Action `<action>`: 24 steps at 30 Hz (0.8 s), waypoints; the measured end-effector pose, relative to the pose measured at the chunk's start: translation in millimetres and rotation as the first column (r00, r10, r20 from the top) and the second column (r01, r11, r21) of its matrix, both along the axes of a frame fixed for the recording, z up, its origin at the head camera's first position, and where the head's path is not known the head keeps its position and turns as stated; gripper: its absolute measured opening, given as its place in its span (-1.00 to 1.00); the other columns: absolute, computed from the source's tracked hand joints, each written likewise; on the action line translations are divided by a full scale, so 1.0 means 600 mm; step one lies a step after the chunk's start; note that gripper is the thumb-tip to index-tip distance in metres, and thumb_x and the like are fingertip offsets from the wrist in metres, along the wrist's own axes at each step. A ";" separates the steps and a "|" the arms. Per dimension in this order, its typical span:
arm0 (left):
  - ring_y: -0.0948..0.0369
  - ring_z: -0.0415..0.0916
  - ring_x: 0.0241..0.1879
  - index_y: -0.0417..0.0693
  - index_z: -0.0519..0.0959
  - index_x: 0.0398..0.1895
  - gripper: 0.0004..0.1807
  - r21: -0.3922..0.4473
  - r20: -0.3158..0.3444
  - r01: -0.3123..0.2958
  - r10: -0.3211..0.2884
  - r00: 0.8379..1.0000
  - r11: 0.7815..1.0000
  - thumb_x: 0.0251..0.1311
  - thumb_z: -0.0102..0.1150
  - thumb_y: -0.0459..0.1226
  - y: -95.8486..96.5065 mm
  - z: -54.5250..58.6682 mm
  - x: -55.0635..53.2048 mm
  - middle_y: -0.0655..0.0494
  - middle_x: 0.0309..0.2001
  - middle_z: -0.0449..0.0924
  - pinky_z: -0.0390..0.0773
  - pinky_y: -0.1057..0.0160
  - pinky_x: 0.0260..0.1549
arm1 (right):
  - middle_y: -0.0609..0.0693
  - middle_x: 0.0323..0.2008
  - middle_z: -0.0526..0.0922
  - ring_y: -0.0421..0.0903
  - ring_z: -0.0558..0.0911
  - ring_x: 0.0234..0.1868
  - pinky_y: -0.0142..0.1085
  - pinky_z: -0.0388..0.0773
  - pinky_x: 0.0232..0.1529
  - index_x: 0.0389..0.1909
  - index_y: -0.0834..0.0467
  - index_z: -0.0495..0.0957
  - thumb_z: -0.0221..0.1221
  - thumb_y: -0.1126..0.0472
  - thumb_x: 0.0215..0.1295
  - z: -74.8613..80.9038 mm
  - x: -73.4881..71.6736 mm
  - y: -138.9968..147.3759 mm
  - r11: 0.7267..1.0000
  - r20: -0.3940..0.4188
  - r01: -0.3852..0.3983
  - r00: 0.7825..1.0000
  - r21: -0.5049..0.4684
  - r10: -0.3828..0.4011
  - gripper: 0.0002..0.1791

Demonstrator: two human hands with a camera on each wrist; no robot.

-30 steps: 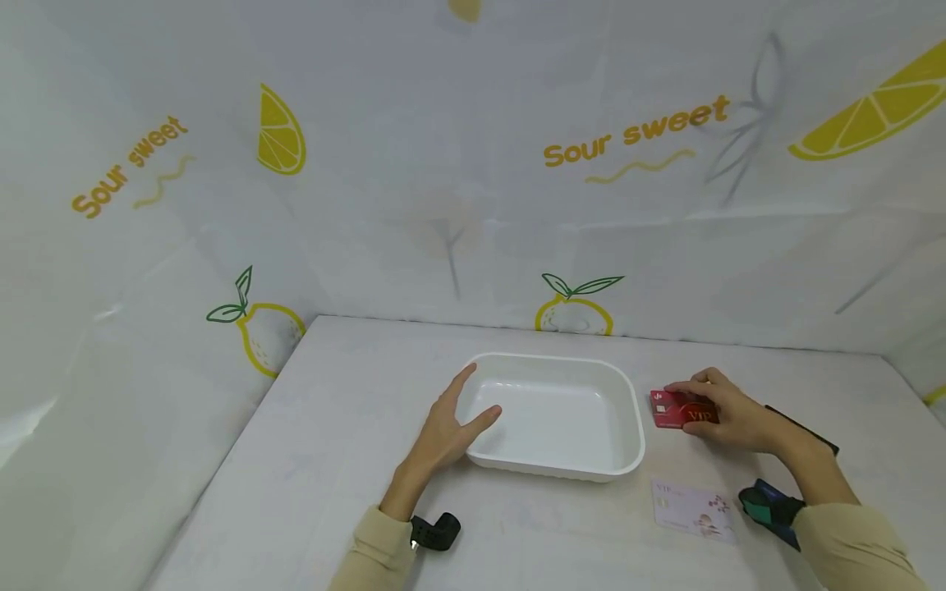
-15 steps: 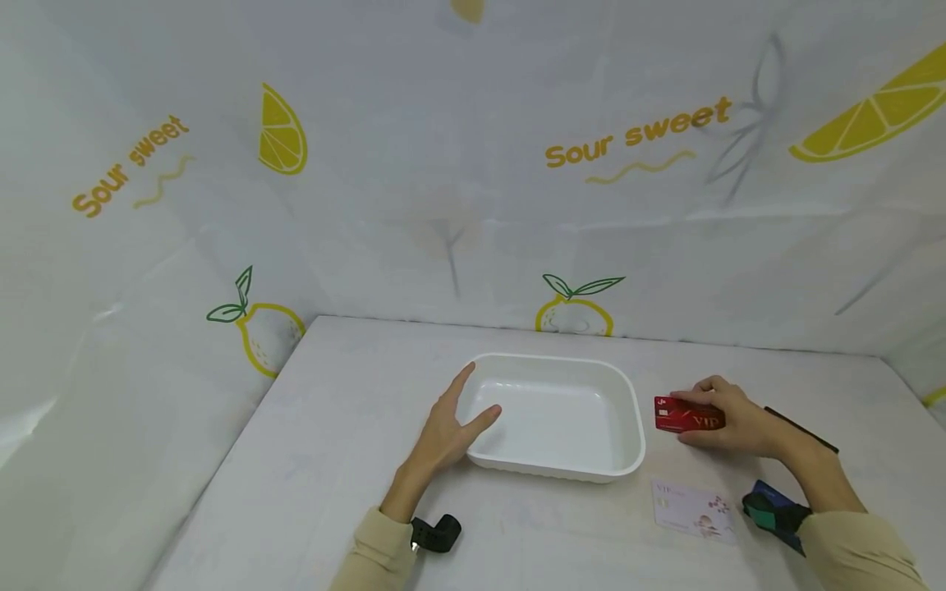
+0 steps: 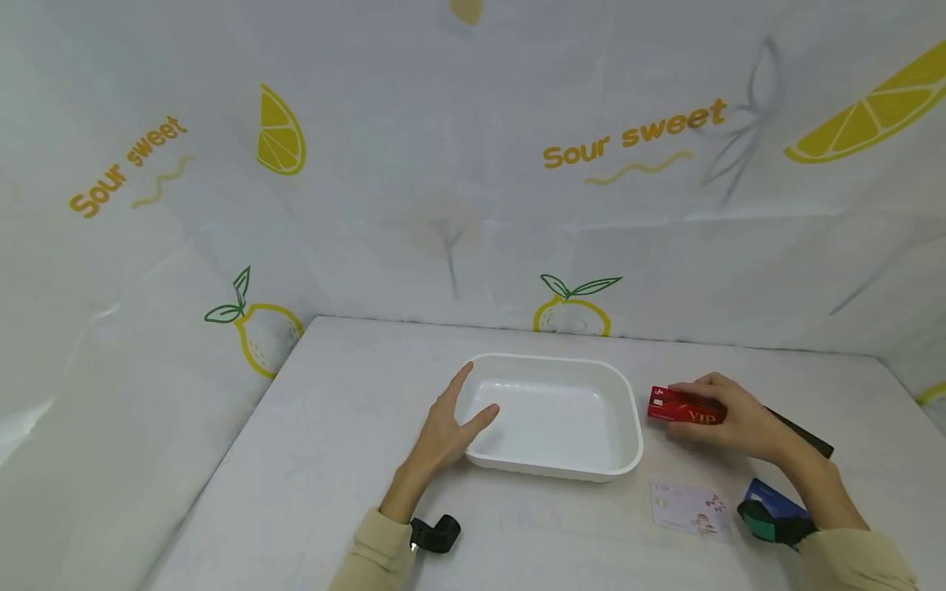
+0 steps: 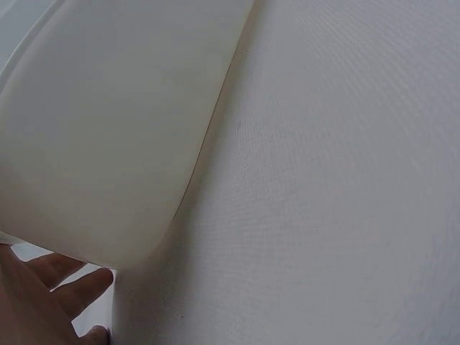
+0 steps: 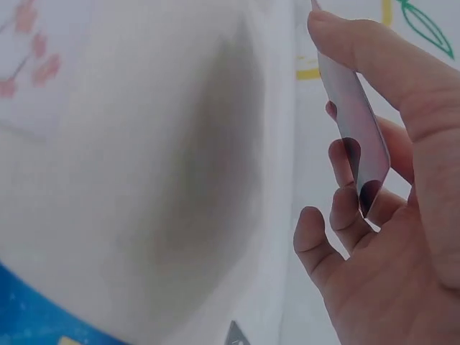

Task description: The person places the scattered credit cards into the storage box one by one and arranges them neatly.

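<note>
My right hand [image 3: 742, 423] pinches a red VIP card [image 3: 671, 406] with a chip, raised above the table to the right of a white plastic tub. In the right wrist view the card [image 5: 363, 126] stands nearly edge-on between thumb and fingers. My left hand [image 3: 443, 431] rests at the left end of the tub [image 3: 550, 419], fingers spread along the rim and thumb over its near side. Part of that hand [image 4: 50, 295] shows beside the tub's wall [image 4: 108, 144] in the left wrist view. Nothing lies in the tub.
A pale pink VIP card [image 3: 689, 507] lies on the white tabletop [image 3: 332, 427]. A blue card [image 3: 772, 498] is partly covered by the right wrist's strap device [image 3: 761, 524]. Behind the right forearm a black flat thing [image 3: 805, 432] shows in part. A lemon-print sheet [image 3: 414, 205] rises behind.
The right hand has lifted the red card off the table, drawn it slightly right, then brought it a little back left. The left hand and tub hold still.
</note>
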State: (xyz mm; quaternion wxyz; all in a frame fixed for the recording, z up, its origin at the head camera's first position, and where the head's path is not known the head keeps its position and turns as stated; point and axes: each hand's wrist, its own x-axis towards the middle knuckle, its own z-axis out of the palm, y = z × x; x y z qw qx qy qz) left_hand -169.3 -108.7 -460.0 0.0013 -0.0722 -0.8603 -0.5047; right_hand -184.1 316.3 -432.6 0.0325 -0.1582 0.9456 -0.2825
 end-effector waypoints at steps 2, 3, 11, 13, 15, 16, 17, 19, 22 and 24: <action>-0.05 0.11 0.60 0.25 0.12 0.62 -0.10 0.004 0.001 -0.002 0.002 1.000 1.000 0.28 0.26 0.14 -0.001 -0.001 0.000 0.05 0.60 0.17 0.16 -0.28 0.51 | 0.25 0.00 0.53 0.23 0.51 0.02 0.07 0.69 -0.14 0.24 0.24 0.56 0.49 0.07 0.13 0.006 0.003 -0.006 1.000 -0.025 0.004 1.000 -0.013 -0.005 -0.33; -0.05 0.11 0.60 0.25 0.12 0.62 -0.11 0.006 0.002 -0.003 0.003 1.000 1.000 0.28 0.26 0.14 -0.001 -0.001 0.000 0.05 0.60 0.17 0.16 -0.28 0.51 | 0.25 0.00 0.53 0.24 0.51 0.03 0.05 0.70 -0.14 0.23 0.25 0.56 0.49 0.10 0.12 0.010 0.004 -0.009 1.000 -0.040 0.006 0.999 -0.022 -0.007 -0.34; -0.05 0.12 0.59 0.25 0.12 0.62 -0.11 0.002 0.003 -0.008 0.008 1.000 1.000 0.29 0.25 0.14 -0.001 -0.002 -0.002 0.05 0.60 0.17 0.15 -0.28 0.51 | 0.22 -0.01 0.54 0.24 0.52 0.04 -0.57 0.53 -0.26 0.20 0.24 0.60 0.51 0.17 0.08 0.036 0.014 -0.042 0.992 -0.121 0.037 0.991 -0.118 -0.051 -0.37; -0.05 0.12 0.59 0.24 0.12 0.62 -0.12 0.002 0.002 -0.010 0.010 1.000 1.000 0.29 0.25 0.14 -0.001 -0.002 -0.002 0.04 0.60 0.18 0.15 -0.28 0.51 | 0.23 0.00 0.54 0.25 0.52 0.05 -0.61 0.50 -0.27 0.20 0.24 0.59 0.51 0.18 0.08 0.042 0.017 -0.051 0.990 -0.135 0.034 0.989 -0.136 -0.053 -0.37; -0.05 0.13 0.59 0.23 0.13 0.62 -0.12 0.006 0.000 -0.009 0.009 1.000 1.000 0.30 0.24 0.13 -0.001 -0.002 -0.002 0.04 0.60 0.18 0.16 -0.28 0.51 | 0.23 0.00 0.54 0.24 0.51 0.05 -0.61 0.50 -0.28 0.20 0.25 0.60 0.52 0.20 0.06 0.047 0.019 -0.060 0.987 -0.157 0.036 0.986 -0.154 -0.060 -0.36; -0.05 0.13 0.59 0.23 0.12 0.62 -0.12 0.007 0.000 -0.008 0.008 1.000 1.000 0.30 0.24 0.13 -0.001 -0.002 -0.003 0.04 0.60 0.18 0.16 -0.28 0.51 | 0.23 -0.01 0.55 0.23 0.51 0.04 -0.61 0.51 -0.29 0.19 0.25 0.60 0.52 0.21 0.05 0.049 0.021 -0.065 0.986 -0.169 0.035 0.984 -0.163 -0.063 -0.36; -0.05 0.13 0.59 0.24 0.12 0.62 -0.12 0.008 0.001 -0.007 0.007 1.000 1.000 0.30 0.24 0.13 -0.001 -0.002 -0.003 0.04 0.60 0.18 0.16 -0.27 0.51 | 0.22 -0.01 0.55 0.22 0.50 0.04 -0.61 0.51 -0.29 0.19 0.25 0.60 0.52 0.21 0.04 0.051 0.022 -0.069 0.985 -0.181 0.034 0.981 -0.171 -0.065 -0.36; -0.05 0.13 0.59 0.24 0.12 0.62 -0.12 0.011 0.003 -0.005 0.005 1.000 1.000 0.30 0.24 0.13 -0.001 -0.001 -0.002 0.04 0.60 0.18 0.16 -0.27 0.51 | 0.22 -0.01 0.55 0.20 0.50 0.04 -0.61 0.52 -0.28 0.19 0.26 0.60 0.52 0.22 0.04 0.056 0.024 -0.079 0.982 -0.200 0.029 0.978 -0.185 -0.066 -0.36; -0.04 0.12 0.59 0.24 0.11 0.62 -0.11 0.013 0.005 -0.001 0.001 1.000 1.000 0.30 0.24 0.13 -0.002 -0.001 -0.002 0.04 0.60 0.18 0.16 -0.25 0.52 | 0.20 -0.02 0.56 0.09 0.49 0.04 -0.60 0.53 -0.27 0.18 0.24 0.61 0.52 0.22 0.05 0.061 0.026 -0.094 0.980 -0.216 0.022 0.974 -0.196 -0.065 -0.38; -0.04 0.12 0.59 0.23 0.11 0.63 -0.11 0.014 0.002 0.003 -0.003 1.000 1.000 0.29 0.25 0.13 -0.002 -0.001 -0.002 0.04 0.60 0.17 0.17 -0.25 0.52 | 0.20 -0.01 0.55 0.09 0.49 0.04 -0.60 0.53 -0.26 0.18 0.23 0.61 0.52 0.22 0.05 0.064 0.027 -0.105 0.979 -0.215 0.013 0.975 -0.203 -0.058 -0.38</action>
